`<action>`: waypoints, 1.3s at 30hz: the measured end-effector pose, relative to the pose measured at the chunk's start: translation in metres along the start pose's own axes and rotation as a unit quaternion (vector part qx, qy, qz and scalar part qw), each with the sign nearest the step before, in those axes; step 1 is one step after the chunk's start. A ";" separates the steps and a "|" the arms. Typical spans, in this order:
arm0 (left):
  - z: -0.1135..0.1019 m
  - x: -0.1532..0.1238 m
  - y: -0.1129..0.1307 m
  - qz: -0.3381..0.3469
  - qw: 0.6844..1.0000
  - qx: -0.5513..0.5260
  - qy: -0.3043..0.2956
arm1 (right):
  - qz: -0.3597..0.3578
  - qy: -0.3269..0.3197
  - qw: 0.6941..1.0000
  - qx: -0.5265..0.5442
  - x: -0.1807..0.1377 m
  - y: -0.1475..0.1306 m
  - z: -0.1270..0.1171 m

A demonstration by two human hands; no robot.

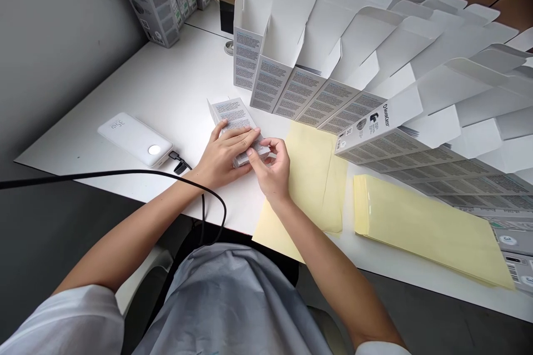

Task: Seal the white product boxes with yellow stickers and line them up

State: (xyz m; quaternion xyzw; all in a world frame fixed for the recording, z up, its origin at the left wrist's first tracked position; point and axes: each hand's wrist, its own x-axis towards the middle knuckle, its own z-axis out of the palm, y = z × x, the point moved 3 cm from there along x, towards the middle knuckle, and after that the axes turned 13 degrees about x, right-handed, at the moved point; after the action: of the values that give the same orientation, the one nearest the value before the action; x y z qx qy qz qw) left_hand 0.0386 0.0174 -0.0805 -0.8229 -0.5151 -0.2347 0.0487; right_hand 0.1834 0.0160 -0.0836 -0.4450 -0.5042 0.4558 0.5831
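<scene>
A printed cardboard box (233, 113) with grey text panels lies on the white table in front of me, slanting away to the upper left. My left hand (227, 150) rests across the box, fingers bent over its top and side, gripping it. At the near end, my right hand (272, 166) pinches the box's edge between thumb and fingers. Part of that end is hidden by my fingers. Under my right wrist lie flat yellow paper sheets (318, 177).
Rows of open-topped cartons (270, 86) stand along the back and right. A stack of yellow envelopes (425, 227) lies at right. To the left are a white power bank (135, 138) and a black cable (125, 172) crossing my left forearm. More cartons (154, 5) stand at the back left.
</scene>
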 end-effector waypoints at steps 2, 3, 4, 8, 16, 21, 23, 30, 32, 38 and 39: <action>-0.001 0.000 0.000 0.003 1.000 0.000 -0.003 | -0.005 -0.008 1.000 -0.011 -0.002 -0.001 0.000; -0.001 0.000 0.000 0.004 1.000 0.000 -0.004 | -0.008 -0.012 1.000 -0.016 -0.002 -0.002 0.000; -0.001 0.000 0.000 0.006 1.000 0.000 -0.003 | -0.012 -0.016 1.000 -0.022 -0.003 -0.002 0.000; 0.000 -0.001 0.000 0.012 1.000 -0.002 0.003 | -0.030 -0.027 0.998 -0.038 -0.003 -0.004 -0.003; 0.002 0.000 -0.001 0.001 1.000 -0.011 -0.029 | -0.029 -0.044 0.998 -0.026 0.006 -0.006 -0.009; 0.001 0.001 -0.001 -0.004 0.999 -0.017 -0.040 | -0.061 -0.067 0.995 -0.039 0.007 -0.009 -0.012; 0.001 0.000 -0.001 -0.003 0.999 -0.016 -0.036 | -0.077 -0.072 0.993 -0.051 0.006 -0.010 -0.012; 0.003 -0.001 -0.002 -0.001 1.000 -0.014 -0.023 | -0.140 -0.100 0.979 -0.110 0.009 -0.008 -0.014; 0.003 -0.001 -0.003 0.003 1.000 -0.016 -0.025 | -0.150 -0.112 0.976 -0.110 0.011 -0.007 -0.015; 0.002 -0.001 -0.003 0.008 0.999 -0.017 -0.026 | -0.149 -0.126 0.978 -0.079 0.010 -0.007 -0.018; 0.002 -0.001 -0.003 0.008 1.000 -0.016 -0.021 | -0.145 -0.131 0.977 -0.080 0.010 -0.007 -0.018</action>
State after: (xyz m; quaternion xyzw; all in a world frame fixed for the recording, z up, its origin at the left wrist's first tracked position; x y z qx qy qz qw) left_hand 0.0364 0.0184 -0.0830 -0.8323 -0.5058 -0.2255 0.0263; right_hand 0.2027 0.0233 -0.0768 -0.3484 -0.6705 0.3790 0.5343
